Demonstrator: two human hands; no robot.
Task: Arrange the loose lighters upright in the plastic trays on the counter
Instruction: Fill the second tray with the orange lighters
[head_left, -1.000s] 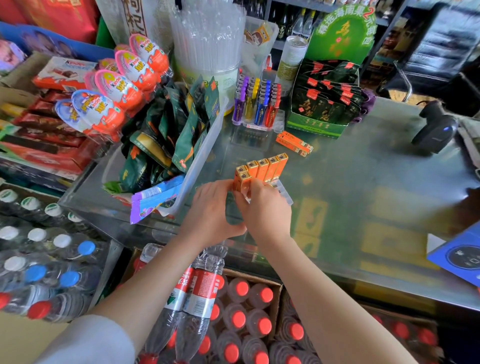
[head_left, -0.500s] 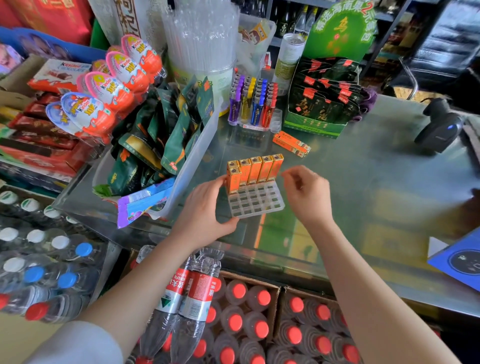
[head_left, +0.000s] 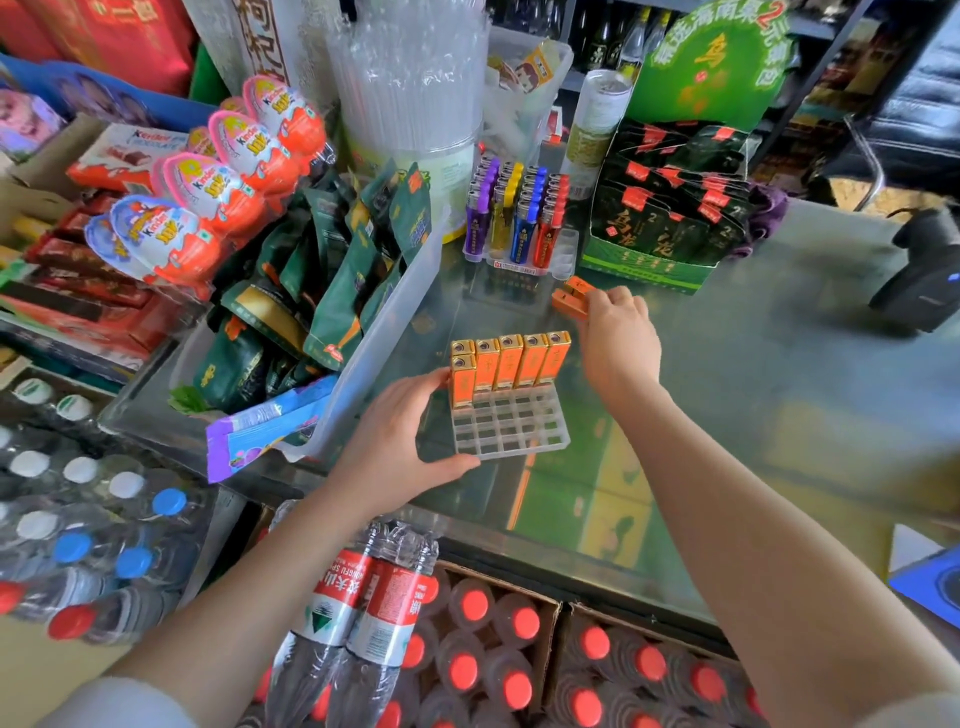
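Hands work apart: left hand (head_left: 400, 441) grips the tray (head_left: 511, 423) at mid-frame to steady it on the worktop (head_left: 753, 395), while right hand (head_left: 618, 338) closes on the loose lighters (head_left: 571, 299) just above, probably to fill the free slots.
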